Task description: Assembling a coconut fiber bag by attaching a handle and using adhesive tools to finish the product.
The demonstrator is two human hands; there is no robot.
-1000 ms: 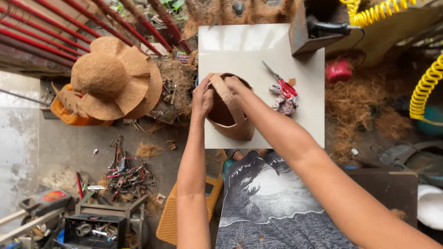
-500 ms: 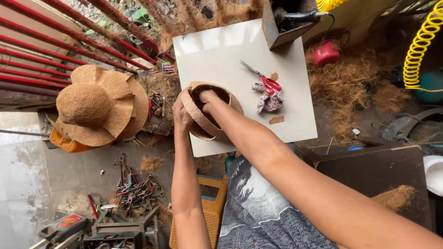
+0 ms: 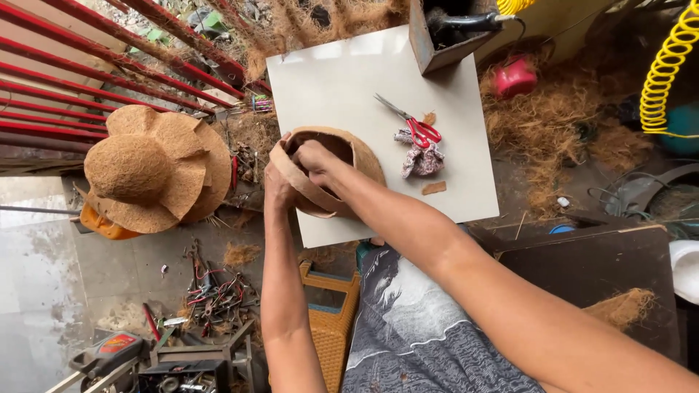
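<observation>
While both hands work it, brown fibre hat crown (image 3: 342,156) sits at near edge of white counter (image 3: 342,80). Left hand (image 3: 279,191) clamps rim outside; right hand (image 3: 314,159) fingers curled inside. Likely light, stiff yet flexible, rough, not slippery; hold by rim.

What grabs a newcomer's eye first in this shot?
Centre frame, both hands work a brown fibre bowl on a pale square board: left hand on its outer rim, right hand reaching inside. Red-handled scissors lie on the board to the right, and a wide coir hat sits off to the left.
</observation>
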